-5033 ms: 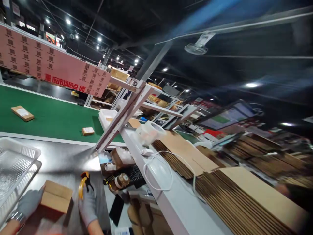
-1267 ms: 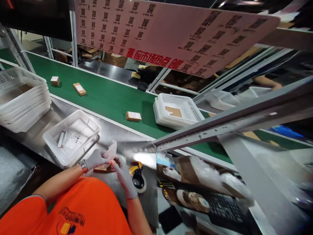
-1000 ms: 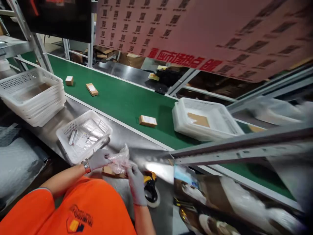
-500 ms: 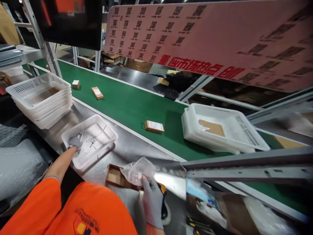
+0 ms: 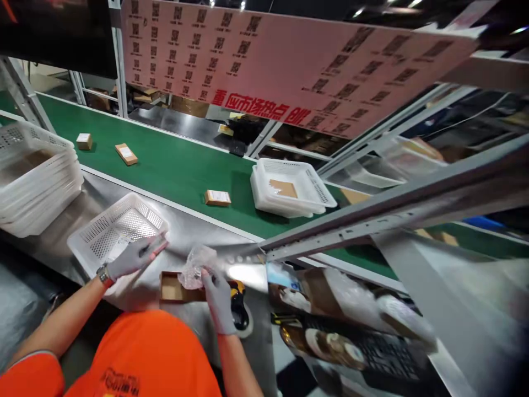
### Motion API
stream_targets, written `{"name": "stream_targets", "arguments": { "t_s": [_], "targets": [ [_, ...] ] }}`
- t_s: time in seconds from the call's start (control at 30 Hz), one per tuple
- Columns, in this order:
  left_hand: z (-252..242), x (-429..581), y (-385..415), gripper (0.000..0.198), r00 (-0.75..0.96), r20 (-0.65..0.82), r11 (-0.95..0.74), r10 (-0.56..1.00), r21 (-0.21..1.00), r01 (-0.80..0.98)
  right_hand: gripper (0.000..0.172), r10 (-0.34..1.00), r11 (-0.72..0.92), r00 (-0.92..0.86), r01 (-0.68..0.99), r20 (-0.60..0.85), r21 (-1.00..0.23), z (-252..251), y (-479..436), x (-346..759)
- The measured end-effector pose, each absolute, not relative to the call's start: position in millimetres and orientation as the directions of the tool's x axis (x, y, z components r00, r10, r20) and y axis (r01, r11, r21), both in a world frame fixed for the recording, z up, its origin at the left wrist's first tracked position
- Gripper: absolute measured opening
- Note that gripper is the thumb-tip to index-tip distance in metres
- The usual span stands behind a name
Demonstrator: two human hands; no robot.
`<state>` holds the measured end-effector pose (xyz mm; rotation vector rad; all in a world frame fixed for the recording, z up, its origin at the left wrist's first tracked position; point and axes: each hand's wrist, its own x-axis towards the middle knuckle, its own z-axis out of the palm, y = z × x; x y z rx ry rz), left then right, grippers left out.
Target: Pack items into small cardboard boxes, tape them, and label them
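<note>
Withdrawn from the white mesh basket (image 5: 118, 231) since half a second ago: left hand (image 5: 131, 257), now above the basket's near rim, fingers closed on 1 small slim item with a reddish tip (image 5: 157, 249); what it is cannot be told.

Item 1: clear plastic bag (image 5: 197, 266), crumpled, pinched at its lower edge by the right hand (image 5: 217, 292). Position: over the right end of the open cardboard box. Handling, as judged: very light, soft, slippery film, no stiffness; best taken by a gathered edge or at the mouth, since the body would collapse under a grip.

Item 2: open cardboard box (image 5: 176, 288), small, shallow, flaps up, on the steel worktop (image 5: 206, 240) just in front of the person. Judged light and fairly stiff; take by the side walls.

Item 3: tape dispenser (image 5: 239, 309), yellow and black, touching or just beside the right wrist.

Further out: 1 stack of white baskets (image 5: 37, 182) at far left; green conveyor belt (image 5: 173, 165) beyond the worktop, carrying 3 small labelled parcels (image 5: 217, 197) and 1 white tray stack (image 5: 289, 190).
</note>
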<state>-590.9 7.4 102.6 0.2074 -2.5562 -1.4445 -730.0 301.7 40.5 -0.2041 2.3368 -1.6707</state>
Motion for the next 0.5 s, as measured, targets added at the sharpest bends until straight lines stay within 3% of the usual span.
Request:
{"name": "stream_targets", "arguments": {
  "t_s": [0.13,0.33,0.5],
  "targets": [
    [105,-594,56,0.055,-0.998,0.056,0.665,-0.027,0.746,0.024,0.052,-0.361,0.287,-0.932,-0.071,-0.039,-0.955,44,296,-726],
    [116,-602,93,0.070,-0.984,-0.110,0.909,-0.141,0.380,-0.173,0.047,-0.422,0.299,-0.907,-0.149,0.010,-0.943,50,310,-711],
    [114,-607,120,0.064,-0.989,-0.041,0.914,-0.140,0.378,-0.146,0.055,-0.479,0.341,-0.877,-0.231,0.043,-0.912,44,303,-693]
  ]
}}
